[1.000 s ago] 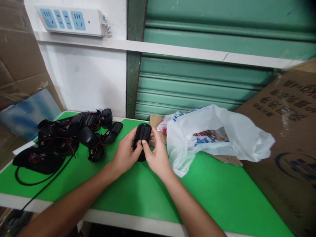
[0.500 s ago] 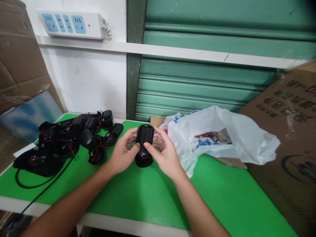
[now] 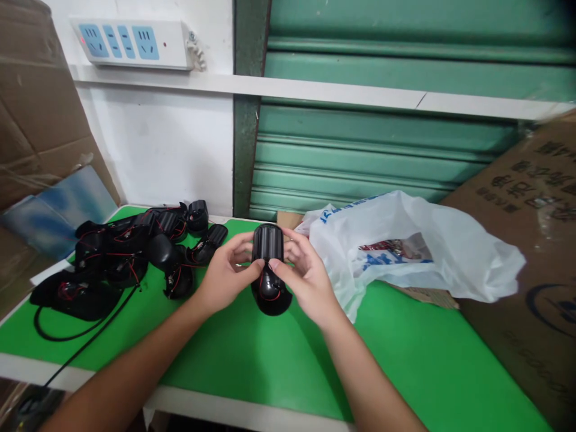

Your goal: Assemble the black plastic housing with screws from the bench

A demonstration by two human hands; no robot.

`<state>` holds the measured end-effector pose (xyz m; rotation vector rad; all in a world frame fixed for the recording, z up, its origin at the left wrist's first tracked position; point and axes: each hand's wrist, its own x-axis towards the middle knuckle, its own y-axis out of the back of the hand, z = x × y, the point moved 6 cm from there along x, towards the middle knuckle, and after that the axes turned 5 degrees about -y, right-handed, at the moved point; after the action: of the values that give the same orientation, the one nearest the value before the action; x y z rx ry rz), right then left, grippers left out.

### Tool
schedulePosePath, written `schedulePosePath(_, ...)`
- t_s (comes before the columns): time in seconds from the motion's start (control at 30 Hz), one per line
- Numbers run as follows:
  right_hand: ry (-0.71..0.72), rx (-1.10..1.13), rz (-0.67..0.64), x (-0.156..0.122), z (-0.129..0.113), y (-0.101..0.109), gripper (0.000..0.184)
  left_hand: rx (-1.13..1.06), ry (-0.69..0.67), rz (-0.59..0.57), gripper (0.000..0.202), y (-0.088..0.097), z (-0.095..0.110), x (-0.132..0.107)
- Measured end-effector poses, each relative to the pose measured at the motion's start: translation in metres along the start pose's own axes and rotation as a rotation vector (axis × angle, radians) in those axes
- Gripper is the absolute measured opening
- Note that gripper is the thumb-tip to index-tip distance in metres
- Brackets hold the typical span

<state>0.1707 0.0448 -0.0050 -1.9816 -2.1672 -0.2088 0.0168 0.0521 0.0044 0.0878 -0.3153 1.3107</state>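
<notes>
Both hands hold one black plastic part [image 3: 269, 270] just above the green tabletop [image 3: 252, 354], near its middle. The part is glossy and dark. Its upper section is a ribbed, boxy block with rounded corners, standing upright, and below it hangs a rounded, bulb-shaped shell. Thin red wires show at the joint between the two sections.

The left hand [image 3: 225, 276] is closed around the part's left side, with the thumb pressed against the front at the joint and the fingers curled behind the ribbed block. The right hand [image 3: 306, 276] grips the right side in the same way, its thumb meeting the left thumb at the joint and its fingers wrapped behind.

To the left on the tabletop lies a pile of similar black parts [image 3: 130, 252] with red wires and a black cable [image 3: 67, 333] looping toward the front edge. Just right of the hands sits a crumpled white plastic bag [image 3: 418, 252], and a cardboard box [image 3: 535, 240] leans at the far right.
</notes>
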Motion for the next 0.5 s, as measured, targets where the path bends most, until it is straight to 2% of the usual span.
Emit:
schedulePosePath(0.2, -0.058, -0.012, -0.061, -0.001, 0.002, -0.003, 0.058, -0.09, 0.16, 0.01, 0.049, 0.001, -0.005, 0.002)
schedulePosePath(0.43, -0.071, -0.043, -0.044, 0.0, 0.004, -0.002, 0.058, -0.126, 0.227, 0.021, 0.051, -0.001, -0.012, -0.001)
schedulePosePath(0.5, -0.069, -0.027, -0.029, 0.001, 0.006, 0.0, 0.057, -0.133, 0.207, 0.05, 0.051, 0.0, -0.01, 0.0)
